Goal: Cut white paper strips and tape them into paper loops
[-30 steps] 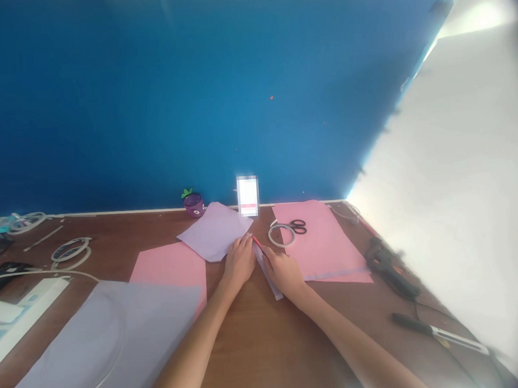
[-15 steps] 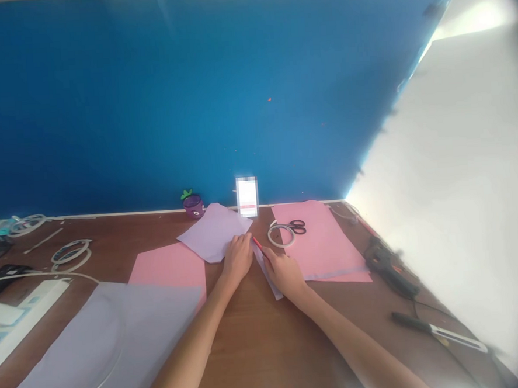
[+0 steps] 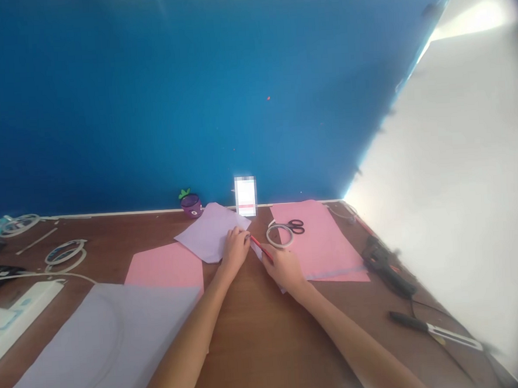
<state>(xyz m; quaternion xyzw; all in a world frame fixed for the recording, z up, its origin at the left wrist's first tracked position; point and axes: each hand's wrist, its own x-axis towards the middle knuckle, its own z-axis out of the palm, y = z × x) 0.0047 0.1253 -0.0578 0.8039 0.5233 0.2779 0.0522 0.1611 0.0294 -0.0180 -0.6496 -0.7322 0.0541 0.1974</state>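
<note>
My right hand is closed around a slim red stick, pencil-like, whose far end points up and left to my other hand. The fingers of my left hand are pinched together at that end, where a narrow lilac paper strip begins. The strip runs down beneath my right hand, which covers most of it; a corner shows below the hand. Left of my left hand, and partly behind it, lies a lilac paper piece.
Black-handled scissors and a white ring lie on pink paper. A glue gun and a utility knife are at right. Lilac paper, a power strip, and a purple cup are left.
My right hand and the red stick have shifted slightly, bringing the stick's end against my left fingers. Less of the lilac strip shows below my right hand.
</note>
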